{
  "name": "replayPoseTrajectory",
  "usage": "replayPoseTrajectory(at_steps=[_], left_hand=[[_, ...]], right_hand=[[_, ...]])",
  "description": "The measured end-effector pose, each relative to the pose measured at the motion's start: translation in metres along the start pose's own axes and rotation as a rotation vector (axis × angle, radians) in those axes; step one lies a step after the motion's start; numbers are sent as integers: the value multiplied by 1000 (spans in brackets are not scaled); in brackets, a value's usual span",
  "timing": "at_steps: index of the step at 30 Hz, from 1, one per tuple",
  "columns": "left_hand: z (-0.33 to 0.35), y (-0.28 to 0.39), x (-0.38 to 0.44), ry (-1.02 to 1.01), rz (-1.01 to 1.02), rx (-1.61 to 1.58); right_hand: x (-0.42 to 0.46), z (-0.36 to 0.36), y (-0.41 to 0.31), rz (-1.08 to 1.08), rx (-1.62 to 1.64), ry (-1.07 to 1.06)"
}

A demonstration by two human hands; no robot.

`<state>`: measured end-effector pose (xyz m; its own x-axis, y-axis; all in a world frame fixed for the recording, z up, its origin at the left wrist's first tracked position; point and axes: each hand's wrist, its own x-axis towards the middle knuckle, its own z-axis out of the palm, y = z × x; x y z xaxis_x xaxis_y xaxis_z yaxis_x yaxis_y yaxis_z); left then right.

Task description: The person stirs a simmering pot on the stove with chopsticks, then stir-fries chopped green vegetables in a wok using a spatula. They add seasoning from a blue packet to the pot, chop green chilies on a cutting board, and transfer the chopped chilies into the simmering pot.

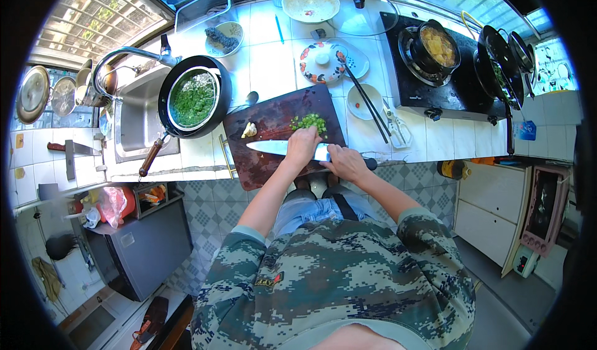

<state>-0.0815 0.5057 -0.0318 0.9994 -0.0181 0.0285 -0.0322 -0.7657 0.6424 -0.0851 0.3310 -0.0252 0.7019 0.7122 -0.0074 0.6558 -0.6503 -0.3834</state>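
Observation:
My right hand (346,162) is closed around a kitchen knife by its black handle, over the brown cutting board (261,158). The knife's broad blade (268,147) points left. My left hand (304,142) is at the blade, its fingertips against the chopped green vegetable (313,122); whether it grips anything is hidden. Peeled garlic, as it appears (249,130), lies on the board's left part. The board's near edge juts past the counter edge.
Left of the board, a strainer of chopped greens (192,99) sits in a black pan (225,86) beside the sink (140,116). Right are a bowl (357,108), chopsticks (368,102), scissors (400,133) and a gas stove (419,99) with a pot of food (437,46).

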Motion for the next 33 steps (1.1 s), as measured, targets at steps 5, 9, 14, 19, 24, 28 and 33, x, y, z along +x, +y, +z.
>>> replayPoseTrajectory(at_steps=[5, 9, 14, 19, 24, 28, 33], left_hand=[[-37, -9, 23, 430, 53, -161], [-72, -24, 16, 739, -260, -266], [-42, -37, -22, 655, -193, -111], [3, -29, -35, 499, -142, -94], [19, -25, -23, 369, -80, -8], [27, -23, -10, 289, 9, 61], [37, -23, -5, 334, -32, 90]], right_hand=[[-12, -8, 2, 140, 154, -2], [-4, -20, 15, 422, 297, 40], [7, -3, 38, 453, 243, 46], [-1, -10, 23, 368, 249, -84], [-19, -3, 26, 421, 398, 11], [-34, 2, 33, 780, 1103, -85], [-48, 15, 14, 960, 1435, -43]])
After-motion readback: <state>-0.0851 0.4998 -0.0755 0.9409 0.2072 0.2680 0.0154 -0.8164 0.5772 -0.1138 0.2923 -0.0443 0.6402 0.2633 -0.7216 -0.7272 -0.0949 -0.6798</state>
